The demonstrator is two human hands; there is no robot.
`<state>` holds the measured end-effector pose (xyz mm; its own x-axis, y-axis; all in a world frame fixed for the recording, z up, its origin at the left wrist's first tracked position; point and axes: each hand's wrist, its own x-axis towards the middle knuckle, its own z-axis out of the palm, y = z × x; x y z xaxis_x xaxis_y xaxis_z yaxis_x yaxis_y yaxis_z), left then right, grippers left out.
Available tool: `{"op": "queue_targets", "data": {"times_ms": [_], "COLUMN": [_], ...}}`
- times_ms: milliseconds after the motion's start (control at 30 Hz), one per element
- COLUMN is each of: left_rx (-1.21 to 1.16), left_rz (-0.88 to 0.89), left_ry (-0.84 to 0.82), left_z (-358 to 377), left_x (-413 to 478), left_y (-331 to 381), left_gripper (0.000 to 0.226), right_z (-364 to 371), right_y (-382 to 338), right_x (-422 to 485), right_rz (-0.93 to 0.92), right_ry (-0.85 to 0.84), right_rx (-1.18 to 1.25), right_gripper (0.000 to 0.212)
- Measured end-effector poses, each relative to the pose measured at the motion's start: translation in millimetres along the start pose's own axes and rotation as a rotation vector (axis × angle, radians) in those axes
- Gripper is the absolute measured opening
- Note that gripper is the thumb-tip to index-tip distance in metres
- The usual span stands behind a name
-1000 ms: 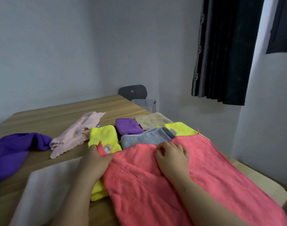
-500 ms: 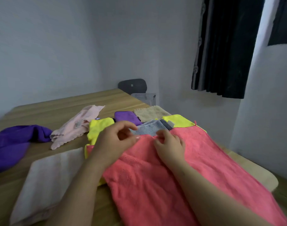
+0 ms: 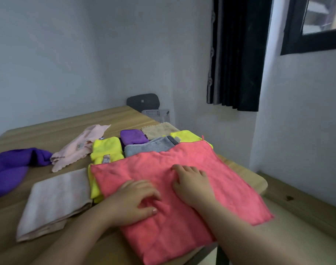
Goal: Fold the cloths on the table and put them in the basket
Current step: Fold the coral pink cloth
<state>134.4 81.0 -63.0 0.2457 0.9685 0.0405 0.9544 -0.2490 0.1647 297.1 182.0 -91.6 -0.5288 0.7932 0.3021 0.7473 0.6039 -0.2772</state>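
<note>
A large coral-pink cloth point(image 3: 192, 161) lies spread on the wooden table point(image 3: 54, 131) in front of me. My left hand point(image 3: 136, 199) presses flat on its near left part, fingers loosely spread. My right hand point(image 3: 192, 182) rests flat on its middle. Beyond it lie a grey cloth point(image 3: 146, 148), a yellow cloth point(image 3: 106, 150), a small purple cloth point(image 3: 132, 136), a beige cloth point(image 3: 159, 130) and another yellow cloth point(image 3: 184, 135). A grey perforated basket point(image 3: 157, 114) stands past the table's far edge.
A folded pale pink towel point(image 3: 54, 199) lies at the near left. A crumpled light pink cloth point(image 3: 81, 146) and a purple cloth point(image 3: 8, 167) lie further left. A dark chair back point(image 3: 143, 101) stands behind the basket. The table's right edge is close to the coral cloth.
Both hands let go of the coral cloth's far edge and moved back toward me. They now lie flat on the cloth, which lies smoother.
</note>
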Motion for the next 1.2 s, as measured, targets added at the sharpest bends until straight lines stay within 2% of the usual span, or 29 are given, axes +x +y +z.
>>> {"op": "queue_targets", "data": {"times_ms": [67, 167, 267, 333, 367, 400, 433, 467, 533, 567, 667, 700, 733, 800, 833, 967, 1033, 1100, 1200], "left_rx": [-0.007, -0.012, -0.135, -0.133, -0.120, -0.123, -0.131, -0.129, -0.066, 0.000, 0.201, 0.232, 0.251, 0.215, 0.176, 0.146, 0.145, 0.147, 0.132], "left_rz": [-0.013, -0.038, -0.054, -0.092, -0.136, -0.215, -0.331, -0.465, -0.677, -0.726, -0.677, -0.625, -0.569, -0.491, -0.493, -0.515, -0.523, -0.525, -0.541], "left_ry": [0.104, 0.175, 0.026, -0.093, -0.155, -0.222, -0.274, -0.301, -0.297, -0.233, 0.033, 0.103, 0.118, 0.045, 0.012, -0.014, -0.018, -0.024, -0.023], "left_z": [-2, -8, -23, -34, -41, -48, -55, -61, -65, -64, -50, -42, -31, -4, 9, 30, 29, 29, 27], "left_x": [-11, -23, -36, -48, -54, -59, -63, -67, -71, -70, -62, -57, -52, -44, -40, -35, -37, -38, -38], "left_y": [-4, -5, -2, -5, -6, -8, -7, -5, -5, -6, 0, 2, 7, 18, 20, 15, 17, 18, 18], "left_gripper": [0.037, 0.039, 0.031, 0.026, 0.033, 0.050, 0.067, 0.075, 0.077, 0.077, 0.064, 0.072, 0.092, 0.122, 0.127, 0.127, 0.127, 0.127, 0.127], "right_z": [0, 1, 1, -1, -1, -1, -1, -2, -2, -3, -3, -4, -3, -3, -2, -1, -4, -10, -25], "right_y": [-1, -5, -8, -8, -9, -9, -9, -8, -7, -7, -9, -10, -10, -10, -10, -7, -6, 1, 28], "right_x": [0, -1, -2, -3, -4, -5, -6, -6, -7, -7, -7, -7, -7, -6, -5, -3, -3, -4, -7], "right_rz": [0.009, 0.013, 0.015, 0.019, 0.022, 0.025, 0.027, 0.027, 0.032, 0.037, 0.033, 0.031, 0.032, 0.033, 0.035, 0.034, 0.044, 0.131, 0.315], "right_ry": [0.006, -0.002, 0.010, 0.010, 0.009, 0.009, 0.011, 0.010, 0.006, 0.002, 0.000, 0.001, 0.001, 0.002, 0.003, 0.013, 0.024, 0.083, 0.149], "right_rx": [-0.004, -0.021, -0.045, -0.044, -0.041, -0.040, -0.036, -0.029, -0.019, -0.018, -0.018, -0.013, -0.009, -0.005, -0.006, 0.020, 0.141, 0.277, 0.110], "right_gripper": [0.042, 0.035, 0.034, 0.033, 0.032, 0.031, 0.031, 0.031, 0.031, 0.031, 0.031, 0.031, 0.030, 0.030, 0.031, 0.031, 0.031, 0.033, 0.036]}}
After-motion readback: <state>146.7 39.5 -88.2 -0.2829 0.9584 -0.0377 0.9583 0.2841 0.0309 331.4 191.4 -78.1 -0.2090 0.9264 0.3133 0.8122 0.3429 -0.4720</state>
